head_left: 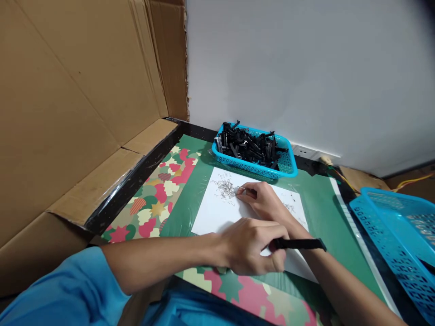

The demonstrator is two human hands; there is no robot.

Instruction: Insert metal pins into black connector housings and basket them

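Note:
My left hand (254, 246) reaches across from the left, its fingers closed round one end of a long black plastic part (301, 244). The part sticks out to the right, over my right forearm. Beyond it, my right hand (260, 197) is pinched at the edge of a pile of tiny thin metal pieces (225, 189). A thin metal piece (241, 187) shows at its fingertips; its exact kind is too small to tell. The pile lies on a white sheet (212, 213). More tiny pieces (289, 207) lie on the sheet's right side, partly behind my right arm.
A blue basket (290, 167) full of black plastic parts (249, 147) stands at the back against the wall. Another blue basket (384, 235) is at the right. Cardboard (84, 90) walls off the left side. A socket strip (306, 151) with wires sits behind.

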